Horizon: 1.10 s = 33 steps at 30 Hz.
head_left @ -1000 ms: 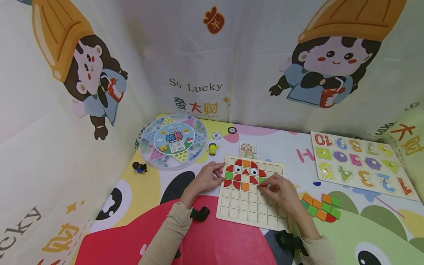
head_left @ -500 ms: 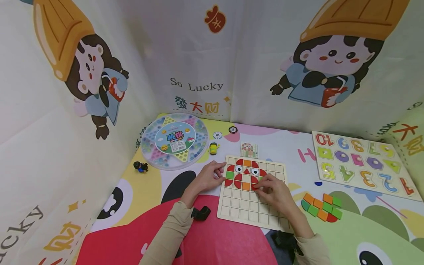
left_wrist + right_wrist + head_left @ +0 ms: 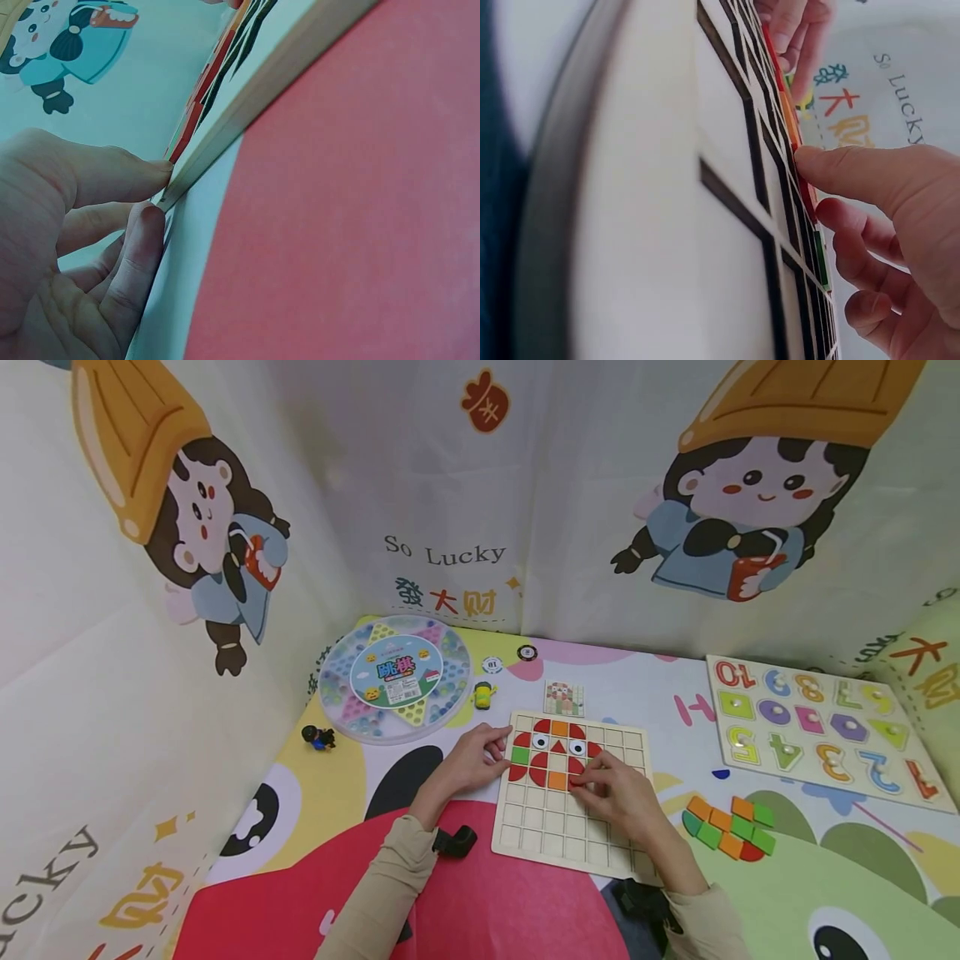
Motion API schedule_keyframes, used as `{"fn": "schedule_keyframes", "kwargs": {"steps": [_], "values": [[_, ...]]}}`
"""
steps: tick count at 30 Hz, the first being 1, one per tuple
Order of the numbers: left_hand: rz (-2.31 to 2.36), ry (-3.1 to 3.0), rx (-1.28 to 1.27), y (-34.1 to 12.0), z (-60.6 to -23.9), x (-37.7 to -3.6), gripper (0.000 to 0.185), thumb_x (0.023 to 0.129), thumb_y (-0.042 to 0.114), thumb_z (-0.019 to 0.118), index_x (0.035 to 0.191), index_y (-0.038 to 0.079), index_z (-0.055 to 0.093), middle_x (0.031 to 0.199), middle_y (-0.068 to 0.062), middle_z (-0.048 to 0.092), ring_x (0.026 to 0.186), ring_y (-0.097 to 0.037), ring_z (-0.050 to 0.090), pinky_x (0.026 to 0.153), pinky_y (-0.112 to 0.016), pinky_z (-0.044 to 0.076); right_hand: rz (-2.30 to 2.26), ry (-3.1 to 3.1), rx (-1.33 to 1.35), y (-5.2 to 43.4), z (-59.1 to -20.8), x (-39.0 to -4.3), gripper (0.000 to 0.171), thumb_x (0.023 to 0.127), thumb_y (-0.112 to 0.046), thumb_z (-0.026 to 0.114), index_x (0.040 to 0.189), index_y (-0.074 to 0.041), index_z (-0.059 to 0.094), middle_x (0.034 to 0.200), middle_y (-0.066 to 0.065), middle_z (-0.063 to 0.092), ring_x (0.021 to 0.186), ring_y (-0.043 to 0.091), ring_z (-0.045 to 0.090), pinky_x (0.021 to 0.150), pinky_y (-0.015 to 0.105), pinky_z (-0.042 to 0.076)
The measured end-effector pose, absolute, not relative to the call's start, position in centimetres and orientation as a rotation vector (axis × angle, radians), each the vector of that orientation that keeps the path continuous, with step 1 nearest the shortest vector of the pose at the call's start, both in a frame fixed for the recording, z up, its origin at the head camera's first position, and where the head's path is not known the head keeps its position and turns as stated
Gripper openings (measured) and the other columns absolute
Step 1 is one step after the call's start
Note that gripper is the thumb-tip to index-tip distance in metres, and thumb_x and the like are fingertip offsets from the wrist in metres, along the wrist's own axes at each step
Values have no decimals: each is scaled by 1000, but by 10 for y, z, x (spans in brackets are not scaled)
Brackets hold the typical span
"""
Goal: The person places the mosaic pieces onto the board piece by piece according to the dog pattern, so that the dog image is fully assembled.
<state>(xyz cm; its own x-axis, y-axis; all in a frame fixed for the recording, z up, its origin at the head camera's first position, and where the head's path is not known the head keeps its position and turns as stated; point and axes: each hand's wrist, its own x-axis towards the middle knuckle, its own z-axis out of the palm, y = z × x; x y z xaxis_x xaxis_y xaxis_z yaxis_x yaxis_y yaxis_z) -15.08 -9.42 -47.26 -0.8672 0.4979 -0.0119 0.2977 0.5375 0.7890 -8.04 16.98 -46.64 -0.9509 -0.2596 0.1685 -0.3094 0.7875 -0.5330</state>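
Observation:
A wooden grid board (image 3: 536, 839) lies flat, with red, orange and green tiles and two round eye tiles set in its upper left part. At its left edge, my left hand (image 3: 468, 762) pinches the rim; the left wrist view shows thumb and finger meeting at the board's edge (image 3: 217, 150). Over the grid, my right hand (image 3: 618, 789) pinches a red tile (image 3: 574, 780) at a cell right of the lower orange tile (image 3: 557, 781). In the right wrist view, the thumb presses at the red tile (image 3: 795, 150), with a green tile (image 3: 821, 259) nearby.
Loose orange, green and red tiles (image 3: 731, 828) lie right of the board. Behind it is a small pattern card (image 3: 564, 699). A round marble game (image 3: 396, 681), a yellow toy (image 3: 483, 695) and a dark figurine (image 3: 318, 737) stand left. A number puzzle (image 3: 825, 735) lies far right.
My right hand has moved left across the board with the red tile, from near the right green tile to beside the lower orange tile. The left hand stays at the board's edge.

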Motion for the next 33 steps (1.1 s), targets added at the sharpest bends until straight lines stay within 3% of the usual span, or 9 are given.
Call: {"fn": "schedule_keyframes", "kwargs": {"steps": [12, 26, 33], "values": [[1230, 2531, 642, -95, -470, -150, 60, 88, 10, 73, 143, 1, 50, 95, -1, 53, 84, -12, 54, 72, -20, 51, 958, -2722, 440, 199, -458, -72, 13, 78, -8, 82, 91, -8, 78, 79, -8, 60, 65, 6, 49, 54, 22, 43], [1237, 2534, 650, -94, -472, -152, 60, 88, 10, 73, 142, 1, 51, 96, -2, 54, 85, -11, 55, 74, -20, 52, 965, -2660, 276, 277, -453, -48, 22, 76, 7, 78, 97, 2, 74, 83, 7, 64, 64, 0, 54, 52, 18, 45], [1239, 2540, 648, -94, -472, -150, 59, 88, 9, 73, 142, 1, 51, 96, -2, 54, 85, -11, 55, 73, -20, 52, 819, -2853, 80, 318, -452, -31, 22, 82, -6, 78, 101, 2, 73, 85, 6, 64, 66, 5, 56, 57, 23, 47]]}}
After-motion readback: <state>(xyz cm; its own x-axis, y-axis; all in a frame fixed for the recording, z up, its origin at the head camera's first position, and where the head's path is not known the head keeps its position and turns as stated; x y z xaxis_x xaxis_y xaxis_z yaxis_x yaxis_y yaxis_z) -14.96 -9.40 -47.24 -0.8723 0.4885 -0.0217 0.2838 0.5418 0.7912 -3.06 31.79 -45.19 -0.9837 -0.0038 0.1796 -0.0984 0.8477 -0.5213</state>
